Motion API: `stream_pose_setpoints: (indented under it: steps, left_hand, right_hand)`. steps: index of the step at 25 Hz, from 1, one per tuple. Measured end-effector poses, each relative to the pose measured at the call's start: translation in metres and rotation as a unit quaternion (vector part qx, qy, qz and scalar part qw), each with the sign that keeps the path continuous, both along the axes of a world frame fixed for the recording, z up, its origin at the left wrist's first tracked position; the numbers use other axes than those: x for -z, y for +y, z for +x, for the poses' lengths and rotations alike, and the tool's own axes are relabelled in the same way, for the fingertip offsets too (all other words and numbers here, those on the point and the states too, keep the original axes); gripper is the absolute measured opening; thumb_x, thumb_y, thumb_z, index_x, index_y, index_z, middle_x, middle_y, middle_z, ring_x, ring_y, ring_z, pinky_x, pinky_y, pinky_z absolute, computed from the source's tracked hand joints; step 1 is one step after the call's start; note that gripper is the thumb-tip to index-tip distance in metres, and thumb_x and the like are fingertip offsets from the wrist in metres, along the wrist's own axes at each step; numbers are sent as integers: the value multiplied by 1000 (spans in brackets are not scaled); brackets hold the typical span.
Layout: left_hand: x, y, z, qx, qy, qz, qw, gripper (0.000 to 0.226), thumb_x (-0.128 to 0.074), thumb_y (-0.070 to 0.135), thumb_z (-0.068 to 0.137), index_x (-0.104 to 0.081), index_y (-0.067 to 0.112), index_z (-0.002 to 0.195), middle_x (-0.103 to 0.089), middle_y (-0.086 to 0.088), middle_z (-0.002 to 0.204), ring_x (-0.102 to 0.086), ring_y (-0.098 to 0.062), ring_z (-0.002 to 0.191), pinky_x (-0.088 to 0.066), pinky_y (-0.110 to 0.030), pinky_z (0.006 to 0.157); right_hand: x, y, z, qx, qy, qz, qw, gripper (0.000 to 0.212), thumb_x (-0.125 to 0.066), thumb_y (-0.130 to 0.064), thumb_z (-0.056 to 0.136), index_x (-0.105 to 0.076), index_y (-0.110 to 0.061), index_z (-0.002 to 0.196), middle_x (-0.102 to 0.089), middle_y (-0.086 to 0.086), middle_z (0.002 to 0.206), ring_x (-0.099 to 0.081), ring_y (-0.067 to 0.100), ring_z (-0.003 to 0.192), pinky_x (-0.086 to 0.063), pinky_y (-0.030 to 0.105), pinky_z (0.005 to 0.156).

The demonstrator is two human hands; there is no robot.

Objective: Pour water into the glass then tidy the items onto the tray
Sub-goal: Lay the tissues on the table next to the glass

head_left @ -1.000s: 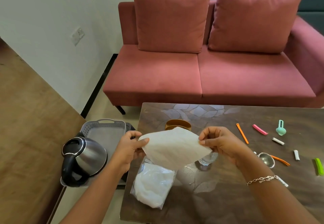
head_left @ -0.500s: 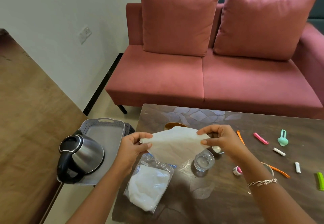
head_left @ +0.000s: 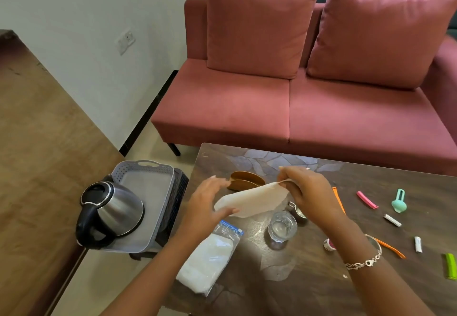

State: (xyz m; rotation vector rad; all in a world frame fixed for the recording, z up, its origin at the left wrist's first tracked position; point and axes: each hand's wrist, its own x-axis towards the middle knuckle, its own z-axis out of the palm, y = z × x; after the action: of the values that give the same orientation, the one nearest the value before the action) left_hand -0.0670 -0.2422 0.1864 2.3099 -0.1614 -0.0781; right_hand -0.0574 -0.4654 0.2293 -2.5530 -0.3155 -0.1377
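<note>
Colours as I read them from the head view. Sofa and cushions: dusty rose-pink. Tabletop: dark brown, with a pale grey-blue leaf-shaped inlay pattern near its far edge. Tray: light grey, walls in a fine lattice. Stool beneath it: black weave. Kettle: brushed silver, with a black handle and lid. Tissue sheet: off-white. Zip bag: clear, with a blue seal strip and white contents. Glass: colourless. Bowl: amber-brown. I also note an orange clip, pink clip, lime-green clip, mint scoop-like piece and silver bracelet.
</note>
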Motion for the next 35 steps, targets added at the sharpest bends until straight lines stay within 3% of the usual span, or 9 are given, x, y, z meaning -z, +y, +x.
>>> stream_pose_setpoints:
  steps: [3,8,11,14,19,25,28,31,35]
  left_hand:
    - [-14,-34,3,55,23,-103,993,57,-75,26,74,-52,25,126,-53,16,119,-47,0,109,-34,6,84]
    - [-19,-69,7,100,130,-229,959,35,-66,11,83,-58,6,117,-66,-13,115,-62,-24,107,-52,-42,95]
    - [-16,-79,5,83,202,-321,922,25,-59,7,87,-60,6,112,-68,-13,109,-67,-23,100,-56,-40,88]
    - [-9,-86,3,14,263,-412,872,27,-59,8,86,-60,12,112,-69,-6,109,-69,-18,97,-57,-36,82]
    - [5,-88,-1,-93,288,-508,806,25,-56,5,86,-60,10,110,-72,-4,103,-71,-18,90,-60,-31,73]
    - [25,-81,1,-172,309,-561,748,22,-52,2,89,-60,10,107,-75,-5,93,-72,-19,86,-60,-33,74]
    - [41,-73,3,-179,291,-432,835,37,-59,9,88,-50,11,123,-67,-7,114,-65,-15,99,-55,-31,82]
    - [68,-58,7,-91,229,-115,962,60,-63,20,86,-32,18,138,-40,-3,145,-38,-16,132,-36,-28,102]
    - [104,-41,17,7,195,100,976,71,-57,30,89,-16,21,145,-9,-2,158,1,-19,146,-17,-36,118]
  right_hand:
    - [-11,1,6,-76,-6,-42,996,11,-56,-10,86,-65,-11,93,-64,7,92,-55,26,86,-37,27,63]
    - [-28,-11,17,-124,22,57,990,15,-60,-3,82,-68,-13,90,-60,8,90,-57,21,81,-47,33,71]
    - [-25,-25,28,-90,73,186,976,12,-60,-3,83,-66,-13,88,-63,8,88,-58,19,77,-47,30,70]
    - [-11,-46,32,21,240,436,867,21,-56,-19,87,-65,-3,98,-67,11,92,-63,16,78,-54,23,70]
    - [21,-58,12,2,407,461,788,42,-62,-30,72,-64,-1,102,-72,6,86,-68,16,75,-53,21,60]
    - [40,-32,14,109,280,381,874,5,-68,-4,77,-65,-8,77,-68,1,69,-65,12,61,-47,12,47]
    - [51,-23,28,119,159,180,963,3,-69,-10,78,-68,-11,75,-63,-3,63,-56,12,61,-44,19,53]
    - [65,-19,55,115,71,33,990,6,-66,-12,79,-68,-6,79,-68,8,71,-60,24,69,-41,30,59]
    - [101,-9,103,89,44,-44,994,9,-61,-13,83,-67,-6,83,-66,11,78,-60,28,73,-33,27,58]
